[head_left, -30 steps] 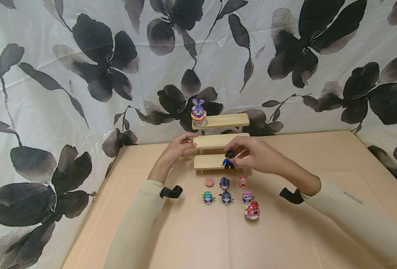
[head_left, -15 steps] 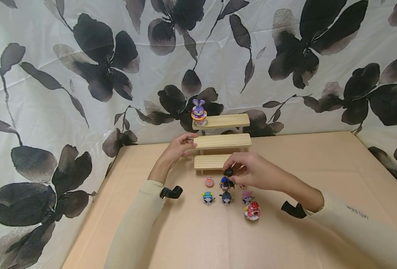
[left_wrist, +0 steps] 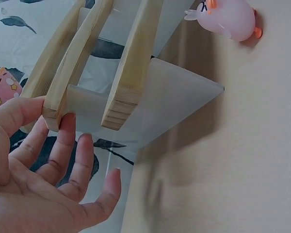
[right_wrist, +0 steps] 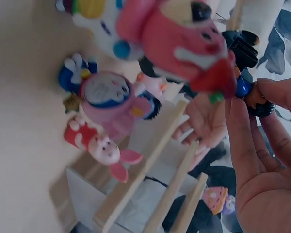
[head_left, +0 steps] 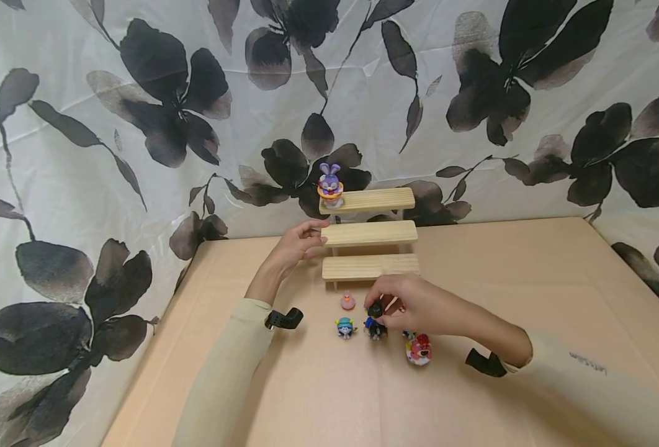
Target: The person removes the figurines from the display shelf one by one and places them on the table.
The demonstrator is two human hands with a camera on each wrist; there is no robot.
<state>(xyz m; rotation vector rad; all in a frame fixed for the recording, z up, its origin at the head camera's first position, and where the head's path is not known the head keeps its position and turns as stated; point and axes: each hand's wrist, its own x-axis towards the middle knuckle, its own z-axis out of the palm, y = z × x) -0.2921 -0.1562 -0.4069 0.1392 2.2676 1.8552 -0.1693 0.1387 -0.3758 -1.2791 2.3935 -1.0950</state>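
My left hand (head_left: 291, 253) pinches the left end of the middle plank (head_left: 371, 234) of a three-step wooden display stand, its other fingers spread loosely in the left wrist view. In my right hand (head_left: 419, 304) is a small toy figure (right_wrist: 243, 88) with black hair and a blue top, pinched by the head between thumb and fingers. The hand holds it in front of the stand, where it overlaps the rows of toys on the table. Behind that hand the piglet (right_wrist: 104, 145) and the pink-hooded figure (right_wrist: 109, 99) are mostly hidden in the head view.
A purple rabbit toy (head_left: 330, 185) stands at the left of the top plank (head_left: 380, 199). On the table (head_left: 318, 385) are a pink duck (head_left: 348, 302), a figure in a teal cap (head_left: 345, 328) and a red-pink bear (head_left: 419, 350). A floral cloth (head_left: 374, 93) hangs behind.
My right hand has brought the toy figure from before the lowest plank toward me, over the toys on the table. The left hand stays at the middle plank.
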